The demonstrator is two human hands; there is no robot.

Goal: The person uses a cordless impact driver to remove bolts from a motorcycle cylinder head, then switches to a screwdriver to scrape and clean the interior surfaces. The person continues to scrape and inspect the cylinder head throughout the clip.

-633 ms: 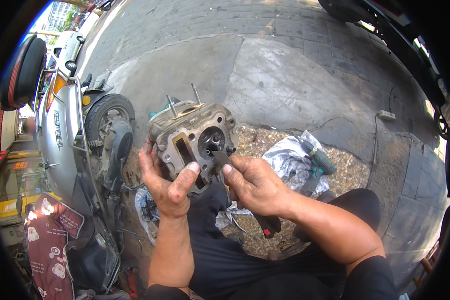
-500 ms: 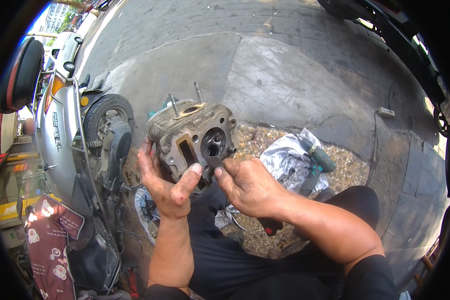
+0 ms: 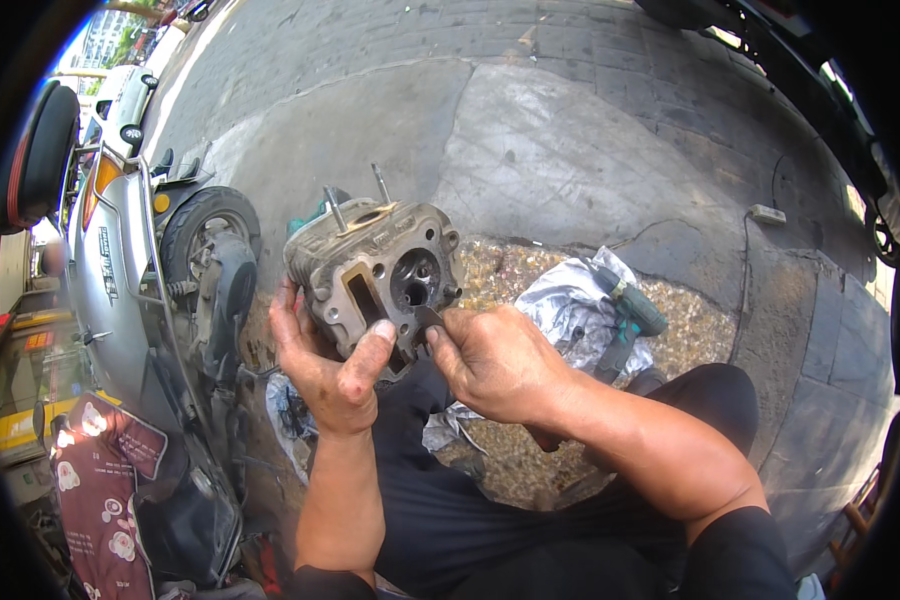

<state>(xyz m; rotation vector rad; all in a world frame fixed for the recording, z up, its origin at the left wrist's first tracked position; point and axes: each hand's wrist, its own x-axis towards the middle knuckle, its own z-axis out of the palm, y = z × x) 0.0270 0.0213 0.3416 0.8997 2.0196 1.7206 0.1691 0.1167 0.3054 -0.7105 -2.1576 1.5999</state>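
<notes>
A grimy metal cylinder head [image 3: 385, 270] is held up in front of me, its machined face with a round chamber and a rectangular opening turned toward me. Two studs stick up from its top. My left hand [image 3: 340, 370] grips its left and lower edge, the thumb lying on the face. In my closed right hand [image 3: 500, 360] is a scraper; the flat dark blade [image 3: 427, 319] pokes out past the thumb against the face's lower right edge. Most of its handle is hidden by the hand and wrist.
A teal and black cordless drill [image 3: 625, 310] rests on a crumpled silvery sheet [image 3: 560, 297] to the right. At left stands a silver scooter [image 3: 120, 270] with its rear wheel [image 3: 210, 225] near the cylinder head. A small pale block with a cable [image 3: 767, 214] lies on the pavement.
The cylinder head and both hands have shifted slightly left in view. The scraper blade has tilted, showing narrower now, and its handle end is more hidden behind the right wrist.
</notes>
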